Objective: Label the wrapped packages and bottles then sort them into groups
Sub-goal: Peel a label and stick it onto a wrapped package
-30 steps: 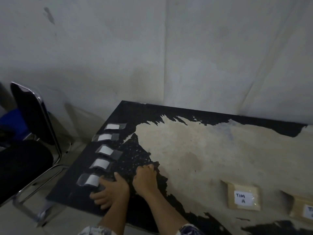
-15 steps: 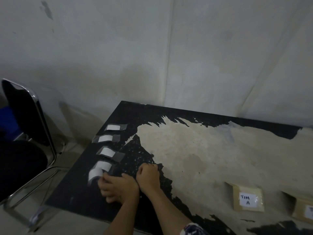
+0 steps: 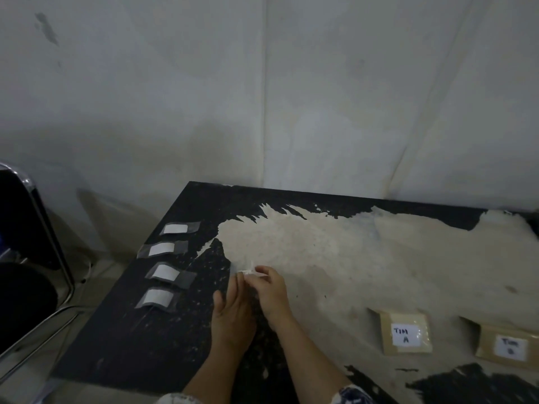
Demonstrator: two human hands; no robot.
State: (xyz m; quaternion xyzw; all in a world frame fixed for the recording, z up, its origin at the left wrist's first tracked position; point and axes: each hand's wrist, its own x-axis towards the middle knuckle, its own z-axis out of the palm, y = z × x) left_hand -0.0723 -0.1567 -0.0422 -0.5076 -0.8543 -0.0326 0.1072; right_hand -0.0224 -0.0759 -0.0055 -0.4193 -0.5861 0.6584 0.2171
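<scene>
I'm pinching a taped label (image 3: 248, 272) between my left hand (image 3: 233, 314) and right hand (image 3: 269, 293), two labelled packages (image 3: 405, 333) sitting near right, four blank labels (image 3: 163, 272) waiting left.

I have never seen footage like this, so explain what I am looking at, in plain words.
No machine here: a camera on a person's head looks down at their two bare hands. The left hand and right hand together pinch a small taped paper label above a worn black table. Four more blank labels under clear tape lie in a column along the table's left side, the nearest. At the right lie two brown wrapped packages, one marked "TIM A", the other too blurred to read fully. A chair stands left.
</scene>
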